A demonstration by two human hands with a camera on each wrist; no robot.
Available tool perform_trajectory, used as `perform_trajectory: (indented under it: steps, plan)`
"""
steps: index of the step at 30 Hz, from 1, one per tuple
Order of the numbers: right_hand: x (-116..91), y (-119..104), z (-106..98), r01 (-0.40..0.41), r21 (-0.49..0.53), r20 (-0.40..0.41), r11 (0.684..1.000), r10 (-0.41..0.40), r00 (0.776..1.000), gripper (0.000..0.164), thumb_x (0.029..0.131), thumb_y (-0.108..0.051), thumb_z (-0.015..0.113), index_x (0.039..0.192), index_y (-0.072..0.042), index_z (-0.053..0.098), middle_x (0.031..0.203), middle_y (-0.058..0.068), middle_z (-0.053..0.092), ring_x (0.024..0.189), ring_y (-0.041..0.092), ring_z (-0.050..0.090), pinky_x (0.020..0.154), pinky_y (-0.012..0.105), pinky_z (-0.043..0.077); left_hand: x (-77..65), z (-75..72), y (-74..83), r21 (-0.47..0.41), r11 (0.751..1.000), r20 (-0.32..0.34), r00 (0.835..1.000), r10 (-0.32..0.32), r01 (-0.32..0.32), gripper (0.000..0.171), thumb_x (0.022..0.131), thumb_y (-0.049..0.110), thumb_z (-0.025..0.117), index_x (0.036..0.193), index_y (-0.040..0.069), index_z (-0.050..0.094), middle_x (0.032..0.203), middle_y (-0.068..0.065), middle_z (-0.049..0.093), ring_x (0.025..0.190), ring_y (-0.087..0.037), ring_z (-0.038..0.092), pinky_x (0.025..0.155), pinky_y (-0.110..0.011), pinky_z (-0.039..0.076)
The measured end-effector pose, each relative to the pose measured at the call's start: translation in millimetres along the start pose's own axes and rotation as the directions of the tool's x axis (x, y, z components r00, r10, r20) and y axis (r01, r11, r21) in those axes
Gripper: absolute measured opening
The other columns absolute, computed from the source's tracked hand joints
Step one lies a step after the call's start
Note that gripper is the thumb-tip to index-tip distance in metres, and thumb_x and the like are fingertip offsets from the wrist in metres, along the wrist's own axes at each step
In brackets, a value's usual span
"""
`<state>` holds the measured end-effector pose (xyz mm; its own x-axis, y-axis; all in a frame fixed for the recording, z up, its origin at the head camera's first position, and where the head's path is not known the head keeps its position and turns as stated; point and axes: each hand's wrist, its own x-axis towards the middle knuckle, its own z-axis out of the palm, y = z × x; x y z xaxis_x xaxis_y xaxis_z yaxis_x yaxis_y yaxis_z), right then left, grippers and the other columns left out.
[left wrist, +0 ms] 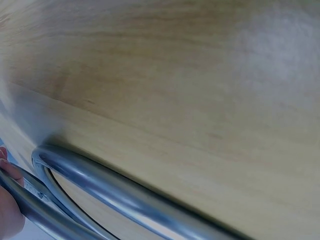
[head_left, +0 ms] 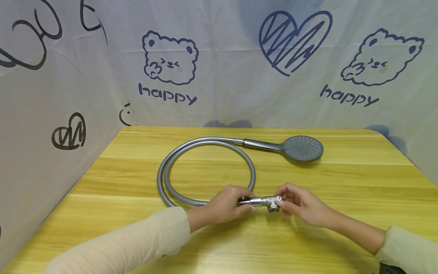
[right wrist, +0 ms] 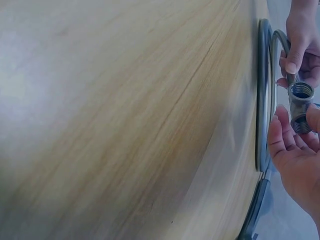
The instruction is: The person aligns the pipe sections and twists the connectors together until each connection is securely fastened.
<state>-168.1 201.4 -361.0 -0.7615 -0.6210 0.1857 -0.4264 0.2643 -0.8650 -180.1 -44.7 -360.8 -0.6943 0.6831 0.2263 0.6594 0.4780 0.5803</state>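
Note:
My left hand point(head_left: 227, 203) grips the end of a grey shower hose point(head_left: 161, 179), near its chrome end nut point(head_left: 256, 201). Attached to that end is a small metal tee fitting point(head_left: 273, 202), its side outlet facing down toward me in the head view. My right hand point(head_left: 304, 203) pinches the far end of the tee between thumb and fingers. Two threaded openings of the tee fitting point(right wrist: 301, 91) show in the right wrist view. Beyond the hands the hose lies looped on the table and joins the handle of a shower head point(head_left: 302, 148). In the left wrist view the hose point(left wrist: 115, 185) crosses the bottom.
The wooden table point(head_left: 113, 182) carries the hose loop and the shower head, which lies spray face up at the back right. White cloth point(head_left: 226, 87) with drawn bears and hearts hangs behind the table, and more stands at the left.

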Motion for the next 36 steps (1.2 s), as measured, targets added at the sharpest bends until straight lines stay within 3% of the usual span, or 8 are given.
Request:
perform_trajectory:
  steps: [11, 23, 31, 36]
  plan:
    - [0.5, -2.3, 0.6, -0.032, -0.004, -0.005, 0.999, 0.032, 0.999, 0.024, 0.098, -0.007, 0.043, 0.107, 0.014, 0.05, 0.077, 0.021, 0.057, 0.06, 0.008, 0.057, 0.053, 0.028, 0.051, 0.8, 0.1, -0.1, 0.01, 1.0, -0.006, 1.0, 0.001, -0.001, 0.018, 0.084, 0.014, 0.068, 0.098, 0.003, 0.068, 0.087, -0.006, 0.07, 0.066, -0.003, 0.054, 0.06, -0.011, 0.045]
    - [-0.6, -0.2, -3.1, 0.034, 0.143, 0.085, 0.989, -0.047, 0.995, 0.028, 0.093, 0.006, 0.042, 0.118, 0.019, 0.042, 0.084, 0.008, 0.057, 0.067, 0.01, 0.058, 0.059, 0.028, 0.052, 1.3, 1.7, -1.2, 0.005, 1.0, -0.012, 1.0, 0.007, -0.007, 0.018, 0.083, 0.013, 0.068, 0.098, 0.003, 0.068, 0.088, -0.006, 0.07, 0.067, -0.003, 0.055, 0.06, -0.011, 0.045]
    - [-0.2, 5.4, -0.4, 0.033, 0.094, 0.07, 0.995, -0.04, 0.997, 0.03, 0.089, 0.007, 0.051, 0.116, 0.018, 0.044, 0.088, 0.01, 0.058, 0.069, 0.005, 0.057, 0.058, 0.027, 0.053, 0.6, 2.4, -0.7, 0.004, 1.0, -0.008, 1.0, -0.013, 0.013, 0.019, 0.083, 0.014, 0.068, 0.099, 0.004, 0.068, 0.088, -0.006, 0.07, 0.066, 0.0, 0.052, 0.06, -0.01, 0.045]
    - [-0.7, 7.0, 1.6, 0.036, 0.032, 0.049, 0.999, -0.037, 0.998, 0.025, 0.088, 0.008, 0.051, 0.111, 0.012, 0.044, 0.084, 0.022, 0.057, 0.065, 0.006, 0.056, 0.055, 0.028, 0.052, 0.7, 2.8, -1.1, -0.004, 1.0, -0.005, 1.0, -0.023, 0.023, 0.019, 0.084, 0.015, 0.068, 0.099, 0.004, 0.068, 0.089, -0.006, 0.07, 0.065, 0.0, 0.052, 0.059, -0.01, 0.044]
